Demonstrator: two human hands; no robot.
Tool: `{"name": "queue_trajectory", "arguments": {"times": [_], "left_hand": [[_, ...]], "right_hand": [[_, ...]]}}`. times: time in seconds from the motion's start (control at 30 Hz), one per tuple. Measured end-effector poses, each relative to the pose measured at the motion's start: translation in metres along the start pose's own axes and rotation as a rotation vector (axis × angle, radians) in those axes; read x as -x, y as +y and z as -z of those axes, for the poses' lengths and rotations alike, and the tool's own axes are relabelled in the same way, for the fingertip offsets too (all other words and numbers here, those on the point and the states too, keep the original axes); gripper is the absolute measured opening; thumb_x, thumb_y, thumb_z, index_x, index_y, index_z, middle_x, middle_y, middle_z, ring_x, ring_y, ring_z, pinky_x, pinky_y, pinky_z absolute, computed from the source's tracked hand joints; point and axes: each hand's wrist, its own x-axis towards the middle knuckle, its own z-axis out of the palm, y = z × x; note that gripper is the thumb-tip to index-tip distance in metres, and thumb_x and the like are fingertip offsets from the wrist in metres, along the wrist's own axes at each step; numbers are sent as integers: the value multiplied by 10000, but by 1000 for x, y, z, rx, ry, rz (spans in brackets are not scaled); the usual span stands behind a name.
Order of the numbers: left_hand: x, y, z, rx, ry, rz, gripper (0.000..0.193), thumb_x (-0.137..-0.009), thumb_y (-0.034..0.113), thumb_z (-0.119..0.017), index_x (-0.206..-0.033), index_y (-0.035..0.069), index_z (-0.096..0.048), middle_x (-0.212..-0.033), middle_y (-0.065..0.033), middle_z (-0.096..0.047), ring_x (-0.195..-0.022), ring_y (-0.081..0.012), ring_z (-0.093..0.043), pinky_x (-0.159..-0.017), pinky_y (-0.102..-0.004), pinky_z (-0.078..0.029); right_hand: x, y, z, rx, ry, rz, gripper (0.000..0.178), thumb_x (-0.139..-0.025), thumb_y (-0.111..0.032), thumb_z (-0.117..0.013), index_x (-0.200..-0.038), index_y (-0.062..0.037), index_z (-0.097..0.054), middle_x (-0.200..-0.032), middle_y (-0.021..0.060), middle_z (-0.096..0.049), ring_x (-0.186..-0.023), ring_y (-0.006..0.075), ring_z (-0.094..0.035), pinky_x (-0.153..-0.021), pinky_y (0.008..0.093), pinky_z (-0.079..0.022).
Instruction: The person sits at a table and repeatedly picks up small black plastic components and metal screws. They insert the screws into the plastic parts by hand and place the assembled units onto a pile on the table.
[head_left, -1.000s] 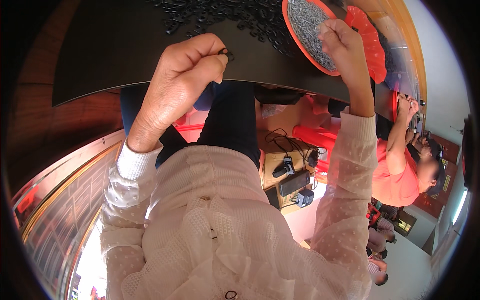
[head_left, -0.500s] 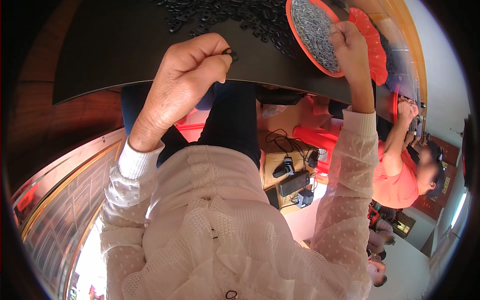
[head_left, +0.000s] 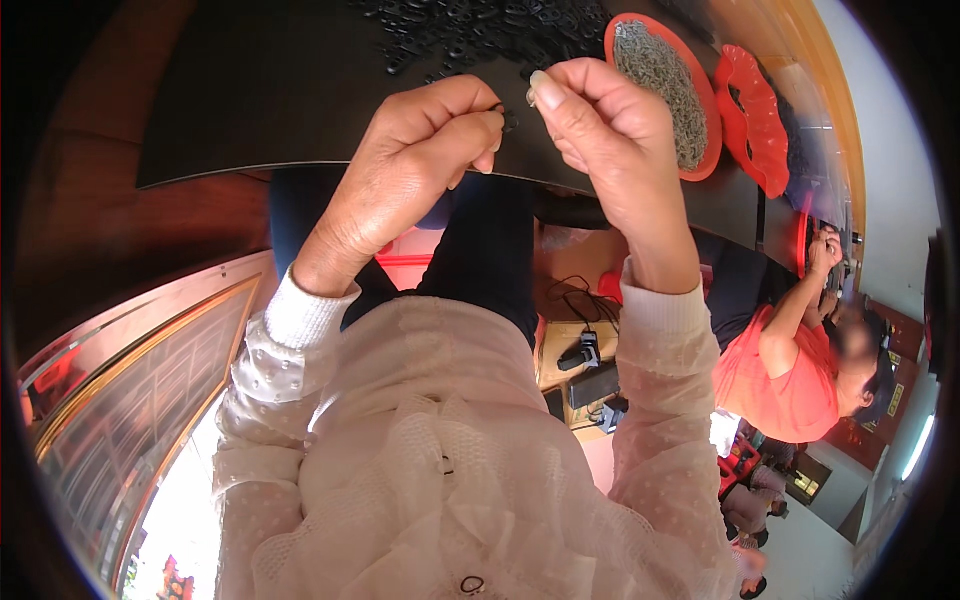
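Observation:
Over the table's near edge, my left hand (head_left: 425,145) pinches a small black plastic part (head_left: 510,120) between thumb and forefinger; it has a rounded, ring-like outline, mostly covered by the fingertips. Just to its right, my right hand (head_left: 610,125) is closed in a pinch, its fingertips a short gap from the black part. A tiny metal piece (head_left: 530,97) seems to show at those fingertips, too small to tell its exact kind. Beside my right hand stands an orange-red bowl (head_left: 712,150) filled with small grey metal pieces (head_left: 660,85).
Many loose black parts (head_left: 470,35) lie across the far side of the dark table (head_left: 260,90). A red wavy-edged dish (head_left: 750,120) stands right of the bowl. Farther right, a person in an orange-red shirt (head_left: 785,375) works. Chargers and cables (head_left: 585,350) sit on a box below.
My right hand has left the bowl of metal pieces and moved left, close to my left hand. The left hand keeps its pinch on the black part. The whole view has shifted slightly.

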Motion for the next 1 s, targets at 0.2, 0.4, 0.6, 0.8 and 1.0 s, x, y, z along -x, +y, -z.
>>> {"name": "queue_trajectory", "arguments": {"times": [0.2, 0.4, 0.6, 0.8, 1.0], "left_hand": [[1, 0, 3, 10, -5, -15, 166, -927, 144, -505, -800, 59, -570, -702, 18, -569, -559, -28, -421, -524, -194, -334], [1, -4, 5, 8, -8, -50, 185, -954, 167, -501, -818, 66, -575, -717, 23, -576, -573, -25, -429, -521, -191, -339], [2, -2, 4, 24, 11, -50, 171, -939, 164, -510, -821, 63, -581, -718, 22, -578, -581, -23, -427, -518, -187, -332], [-1, -8, 2, 16, 66, -75, 161, -924, 173, -528, -822, 63, -588, -706, 27, -568, -579, -21, -418, -508, -184, -312], [-4, -8, -1, 37, 91, -117, 195, -907, 133, -538, -755, 11, -556, -653, 11, -534, -616, -46, -460, -559, -218, -365]], "right_hand": [[-2, 4, -14, -67, 27, 14, 190, -920, -175, -650, -874, 6, -619, -686, -52, -521, -623, 16, -417, -528, 190, -336], [-4, 6, -20, -53, 41, 32, 178, -922, -162, -644, -861, 2, -614, -664, -59, -499, -606, 14, -391, -515, 192, -325], [-1, 6, -26, 40, 72, 95, 183, -930, -156, -627, -835, -5, -582, -646, -46, -485, -593, 20, -394, -497, 200, -331], [-1, 14, -32, 78, 117, 157, 178, -932, -138, -613, -829, -6, -552, -650, -24, -492, -584, 31, -408, -493, 217, -357], [3, 23, -38, 124, 155, 174, 153, -967, -156, -574, -909, -14, -575, -637, -50, -467, -528, 6, -358, -459, 173, -268]]}}
